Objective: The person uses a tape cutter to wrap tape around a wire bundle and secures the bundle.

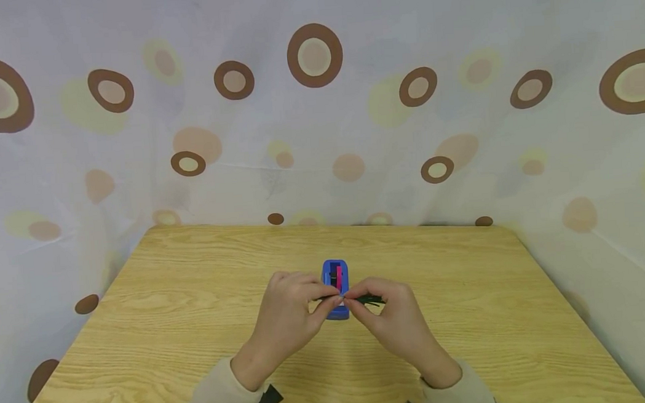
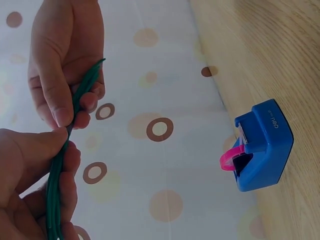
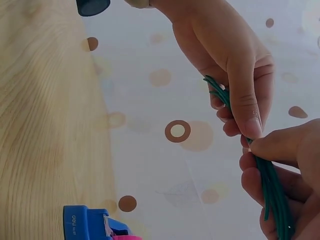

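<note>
Currently left hand (image 1: pixel 287 314) pinches one end of green wire bundle (image 2: pixel 62 155), thumb and forefinger closed on it. Right hand (image 1: pixel 393 317) pinches other end likewise; thumbs nearly touching. Bundle held in air above wooden bench (image 1: pixel 473 315), just in front of blue tape dispenser (image 1: pixel 336 287) with pink tape. Spotted curtain (image 1: pixel 316 103) behind.

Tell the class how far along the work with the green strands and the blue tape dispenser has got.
Done: the green strands are gathered into one bundle. In hand: the left hand and right hand both pinch it above the table. Left: no pink tape shows round the bundle; the blue tape dispenser stands untouched.
</note>
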`<state>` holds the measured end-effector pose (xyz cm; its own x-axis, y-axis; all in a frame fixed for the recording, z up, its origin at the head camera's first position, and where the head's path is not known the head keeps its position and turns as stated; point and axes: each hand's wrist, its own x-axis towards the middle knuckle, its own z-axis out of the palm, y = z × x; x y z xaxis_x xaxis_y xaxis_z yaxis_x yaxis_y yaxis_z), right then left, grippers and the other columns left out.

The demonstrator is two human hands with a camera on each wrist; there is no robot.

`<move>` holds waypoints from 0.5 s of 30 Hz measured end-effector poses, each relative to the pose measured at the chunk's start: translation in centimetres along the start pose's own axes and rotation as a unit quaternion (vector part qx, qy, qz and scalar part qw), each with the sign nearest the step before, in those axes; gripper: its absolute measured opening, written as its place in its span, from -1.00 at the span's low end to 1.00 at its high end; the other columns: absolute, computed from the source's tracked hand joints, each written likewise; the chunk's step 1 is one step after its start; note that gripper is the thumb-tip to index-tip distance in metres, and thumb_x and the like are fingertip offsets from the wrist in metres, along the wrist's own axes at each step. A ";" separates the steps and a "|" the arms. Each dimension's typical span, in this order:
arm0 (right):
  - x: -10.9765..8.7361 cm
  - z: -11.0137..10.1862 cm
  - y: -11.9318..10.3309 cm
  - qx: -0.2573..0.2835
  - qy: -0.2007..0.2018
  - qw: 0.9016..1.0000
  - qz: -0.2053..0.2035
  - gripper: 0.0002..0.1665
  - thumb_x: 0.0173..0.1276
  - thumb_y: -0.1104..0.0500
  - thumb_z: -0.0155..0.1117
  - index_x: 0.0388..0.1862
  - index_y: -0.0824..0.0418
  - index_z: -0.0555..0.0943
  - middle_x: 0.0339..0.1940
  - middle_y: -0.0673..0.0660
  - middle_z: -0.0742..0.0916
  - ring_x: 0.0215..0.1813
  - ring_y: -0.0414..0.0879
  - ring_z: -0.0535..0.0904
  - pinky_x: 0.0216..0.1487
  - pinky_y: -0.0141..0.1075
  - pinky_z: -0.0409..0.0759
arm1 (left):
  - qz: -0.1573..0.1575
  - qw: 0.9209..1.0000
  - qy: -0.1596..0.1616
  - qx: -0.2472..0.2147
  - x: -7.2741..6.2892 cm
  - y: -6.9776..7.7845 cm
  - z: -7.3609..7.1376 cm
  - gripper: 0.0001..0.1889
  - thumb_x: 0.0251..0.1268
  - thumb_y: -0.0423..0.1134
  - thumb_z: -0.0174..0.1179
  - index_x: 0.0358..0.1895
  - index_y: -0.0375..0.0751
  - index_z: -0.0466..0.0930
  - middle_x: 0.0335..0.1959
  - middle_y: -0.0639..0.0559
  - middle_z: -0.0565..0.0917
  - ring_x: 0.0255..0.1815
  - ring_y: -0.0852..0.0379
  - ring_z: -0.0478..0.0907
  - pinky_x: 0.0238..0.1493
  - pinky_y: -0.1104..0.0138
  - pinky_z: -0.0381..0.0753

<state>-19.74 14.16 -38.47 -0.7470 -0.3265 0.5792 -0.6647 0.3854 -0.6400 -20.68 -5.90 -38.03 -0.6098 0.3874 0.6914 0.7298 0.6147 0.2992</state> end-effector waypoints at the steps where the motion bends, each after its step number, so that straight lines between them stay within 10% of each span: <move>1: 0.0 0.0 0.0 -0.003 0.002 1.000 -0.009 -0.83 0.22 0.40 0.43 -0.29 0.15 0.74 -0.32 0.03 0.77 -0.29 -0.18 0.69 -0.24 -0.27 0.67 | -0.003 1.000 0.000 -0.002 0.0 0.0 0.0 -0.86 0.13 -0.07 0.47 -0.34 -0.03 0.83 -0.47 0.24 0.71 -0.43 0.31 0.60 -0.27 0.27 0.41; 15: 0.2 0.0 0.2 -0.052 0.032 0.996 -0.064 -0.74 0.09 0.44 0.51 -0.34 0.10 0.76 -0.30 -0.11 0.77 -0.29 -0.22 0.65 -0.25 -0.27 0.60 | -0.035 0.999 -0.008 -0.019 0.2 0.4 -0.1 -0.88 0.14 -0.12 0.46 -0.32 -0.05 0.83 -0.43 0.20 0.73 -0.37 0.29 0.61 -0.31 0.30 0.41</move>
<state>-20.04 14.16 -38.47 -0.6519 -0.3234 0.6859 -0.7464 0.4335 -0.5049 -20.46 -5.70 -37.71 -0.6642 0.3551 0.6578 0.6960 0.6149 0.3709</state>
